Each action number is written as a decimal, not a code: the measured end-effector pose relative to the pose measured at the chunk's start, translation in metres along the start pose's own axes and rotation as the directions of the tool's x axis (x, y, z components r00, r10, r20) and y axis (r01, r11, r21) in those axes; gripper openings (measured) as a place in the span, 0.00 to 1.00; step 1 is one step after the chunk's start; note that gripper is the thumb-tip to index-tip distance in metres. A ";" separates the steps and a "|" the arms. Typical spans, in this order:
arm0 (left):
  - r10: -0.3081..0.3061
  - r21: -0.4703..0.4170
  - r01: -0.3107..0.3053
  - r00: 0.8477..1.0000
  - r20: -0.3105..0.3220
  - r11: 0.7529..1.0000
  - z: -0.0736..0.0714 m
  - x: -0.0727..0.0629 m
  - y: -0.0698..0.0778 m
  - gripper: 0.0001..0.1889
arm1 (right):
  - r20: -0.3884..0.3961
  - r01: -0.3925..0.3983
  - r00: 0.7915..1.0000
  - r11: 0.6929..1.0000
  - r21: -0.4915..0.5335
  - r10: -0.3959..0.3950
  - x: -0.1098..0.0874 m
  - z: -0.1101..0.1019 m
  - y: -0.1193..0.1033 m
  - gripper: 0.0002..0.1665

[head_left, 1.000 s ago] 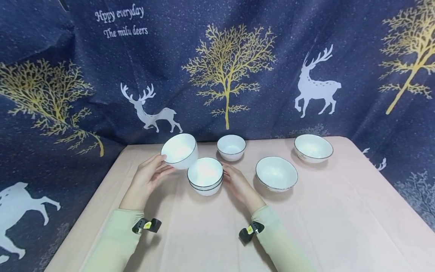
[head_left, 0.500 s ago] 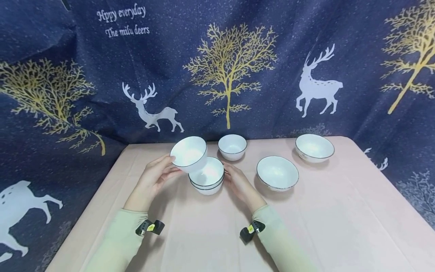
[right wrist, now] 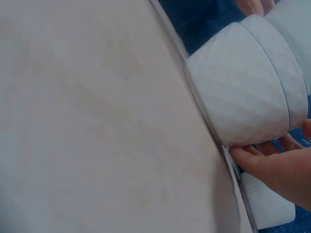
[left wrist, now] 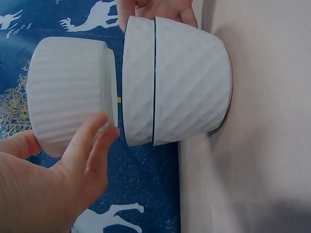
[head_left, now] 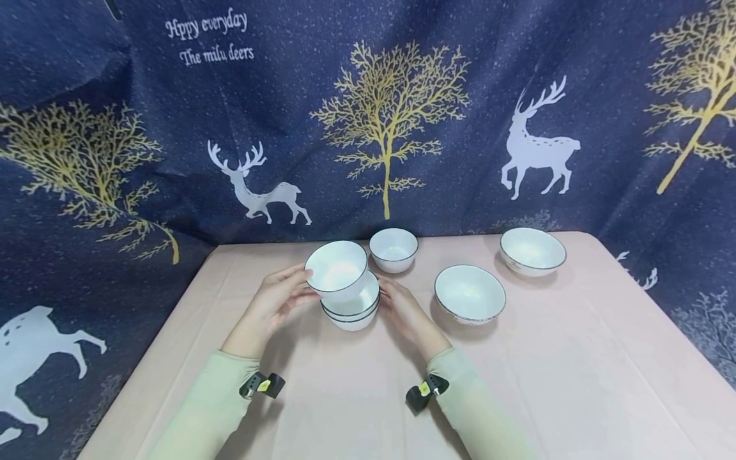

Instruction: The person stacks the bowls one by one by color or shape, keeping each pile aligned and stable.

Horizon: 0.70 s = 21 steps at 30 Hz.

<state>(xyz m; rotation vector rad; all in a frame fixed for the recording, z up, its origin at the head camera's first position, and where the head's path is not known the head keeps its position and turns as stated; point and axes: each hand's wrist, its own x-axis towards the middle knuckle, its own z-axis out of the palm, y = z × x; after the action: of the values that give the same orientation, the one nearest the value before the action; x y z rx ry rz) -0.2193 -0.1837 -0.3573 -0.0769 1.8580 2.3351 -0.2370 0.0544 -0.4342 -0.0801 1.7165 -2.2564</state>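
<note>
A white bowl with a dark rim and ribbed outer wall (head_left: 336,267) hangs tilted just above a stack of two white bowls (head_left: 352,313). My left hand (head_left: 282,300) grips it by its left side, the thumb at the rim and fingers underneath. In the left wrist view a gap separates the ribbed bowl (left wrist: 68,92) from the stacked bowls (left wrist: 189,82), which have a diamond-patterned wall. The stack stands upright on the table. My right hand (head_left: 405,313) holds the stack's right side; in the right wrist view its fingers (right wrist: 252,158) curve against the bowls.
A small white bowl (head_left: 393,249) stands behind the stack. Two wider bowls stand to the right, one nearer (head_left: 469,294) and one at the far right (head_left: 532,251). A pink cloth covers the table (head_left: 546,383); a dark blue deer-print curtain (head_left: 448,160) hangs behind.
My left hand has carried the ribbed bowl to the right and down, from left of the stack to over it. The right hand and the stack have stayed in place.
</note>
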 end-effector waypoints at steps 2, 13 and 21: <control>0.002 0.008 -0.002 1.000 0.006 1.000 0.002 0.001 -0.001 0.26 | -0.001 0.000 1.000 1.000 -0.003 0.000 0.000 0.000 0.000 0.30; -0.023 0.055 0.024 1.000 -0.004 0.998 0.008 0.005 -0.005 0.24 | 0.000 0.018 1.000 1.000 0.023 -0.018 0.003 0.000 0.003 0.28; -0.014 0.120 0.014 1.000 0.000 0.993 0.011 0.006 -0.007 0.24 | -0.005 0.011 1.000 1.000 0.018 -0.011 0.004 0.000 0.003 0.30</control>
<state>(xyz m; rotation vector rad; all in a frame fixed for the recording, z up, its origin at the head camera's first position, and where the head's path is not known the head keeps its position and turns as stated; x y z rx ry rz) -0.2233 -0.1713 -0.3622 -0.0746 1.9867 2.2084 -0.2401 0.0530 -0.4372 -0.0800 1.7015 -2.2817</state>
